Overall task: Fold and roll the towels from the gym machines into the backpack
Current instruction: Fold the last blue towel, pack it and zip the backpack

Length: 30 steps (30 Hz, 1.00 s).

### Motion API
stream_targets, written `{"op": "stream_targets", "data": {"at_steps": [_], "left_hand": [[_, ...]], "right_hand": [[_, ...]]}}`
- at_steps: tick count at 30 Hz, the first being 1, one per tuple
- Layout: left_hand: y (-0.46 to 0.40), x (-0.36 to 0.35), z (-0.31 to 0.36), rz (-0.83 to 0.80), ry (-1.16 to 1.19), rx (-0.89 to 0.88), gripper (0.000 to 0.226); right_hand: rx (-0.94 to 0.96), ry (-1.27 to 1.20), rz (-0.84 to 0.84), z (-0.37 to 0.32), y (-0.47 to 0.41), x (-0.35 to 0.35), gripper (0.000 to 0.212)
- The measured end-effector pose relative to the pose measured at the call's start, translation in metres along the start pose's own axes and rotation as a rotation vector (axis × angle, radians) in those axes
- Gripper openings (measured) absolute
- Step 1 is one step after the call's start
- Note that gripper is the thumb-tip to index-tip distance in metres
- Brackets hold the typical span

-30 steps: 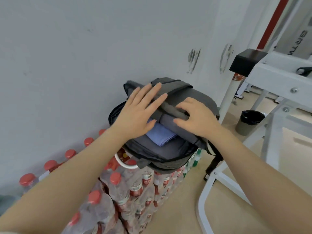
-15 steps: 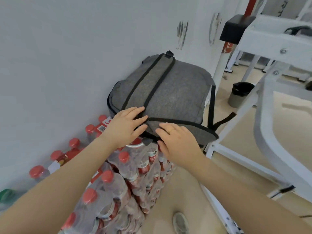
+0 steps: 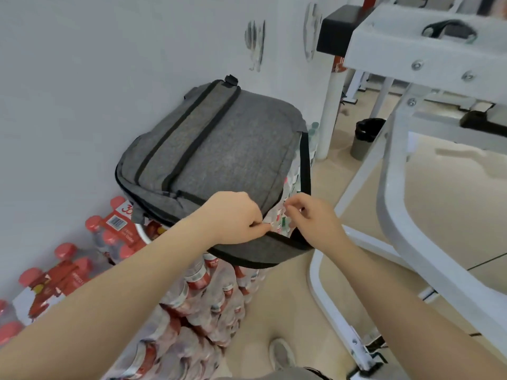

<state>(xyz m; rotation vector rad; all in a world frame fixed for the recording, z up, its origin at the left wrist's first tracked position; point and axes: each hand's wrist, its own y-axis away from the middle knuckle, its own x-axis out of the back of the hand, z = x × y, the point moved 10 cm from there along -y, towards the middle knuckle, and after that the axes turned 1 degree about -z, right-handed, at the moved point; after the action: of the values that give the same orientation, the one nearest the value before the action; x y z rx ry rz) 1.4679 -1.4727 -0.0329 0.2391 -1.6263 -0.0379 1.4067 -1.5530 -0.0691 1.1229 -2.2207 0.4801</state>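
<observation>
A grey backpack (image 3: 219, 149) with black trim lies flat on a stack of bottled drinks by the white wall, its lid down. No towel shows; whatever is inside is hidden. My left hand (image 3: 233, 218) pinches the near edge of the backpack's flap with closed fingers. My right hand (image 3: 310, 218) hovers just right of it, beside the black shoulder strap (image 3: 304, 165), its fingers curled and pinched; whether it grips anything I cannot tell.
Shrink-wrapped packs of red-capped bottles (image 3: 208, 292) are stacked under the backpack and along the wall to the left. A white gym machine frame (image 3: 395, 215) stands close on the right. A dark bin (image 3: 366, 138) sits on the beige floor behind it.
A second ago the backpack stood open with a blue towel showing inside. The lid is now down flat, and both hands have come to its near right corner.
</observation>
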Motion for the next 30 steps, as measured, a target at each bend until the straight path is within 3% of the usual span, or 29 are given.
{"op": "stream_targets", "data": {"at_steps": [1, 3, 5, 8, 11, 16, 20, 23, 30], "left_hand": [[-0.002, 0.006, -0.001, 0.020, -0.032, 0.047, 0.045], [-0.005, 0.031, -0.003, 0.225, -0.028, 0.136, 0.033], [-0.016, 0.043, -0.010, 0.311, -0.015, 0.264, 0.043], [-0.043, 0.027, -0.020, 0.154, -0.096, 0.442, 0.082], [-0.049, 0.012, -0.032, 0.126, -0.096, 0.541, 0.083], [-0.043, 0.015, -0.043, 0.131, -0.051, 0.550, 0.069], [-0.042, 0.015, -0.048, 0.123, -0.009, 0.534, 0.068], [-0.040, 0.013, -0.052, 0.111, 0.066, 0.512, 0.069], [-0.025, 0.012, -0.053, 0.062, 0.180, 0.376, 0.068]], "right_hand": [[-0.048, -0.051, 0.022, 0.010, -0.006, 0.003, 0.017], [-0.119, -0.169, 0.032, 0.024, -0.018, 0.004, 0.023], [-0.137, -0.229, -0.002, 0.028, -0.027, 0.001, 0.029], [-0.107, -0.255, -0.070, 0.023, -0.038, -0.006, 0.035], [-0.103, -0.286, -0.068, 0.025, -0.045, -0.010, 0.046], [-0.105, -0.228, -0.026, 0.032, -0.058, -0.015, 0.044], [-0.084, -0.135, 0.013, 0.026, -0.062, -0.018, 0.029], [0.024, -0.030, 0.079, 0.011, -0.060, -0.013, 0.015], [0.240, 0.274, 0.125, -0.004, -0.038, -0.004, 0.019]]}}
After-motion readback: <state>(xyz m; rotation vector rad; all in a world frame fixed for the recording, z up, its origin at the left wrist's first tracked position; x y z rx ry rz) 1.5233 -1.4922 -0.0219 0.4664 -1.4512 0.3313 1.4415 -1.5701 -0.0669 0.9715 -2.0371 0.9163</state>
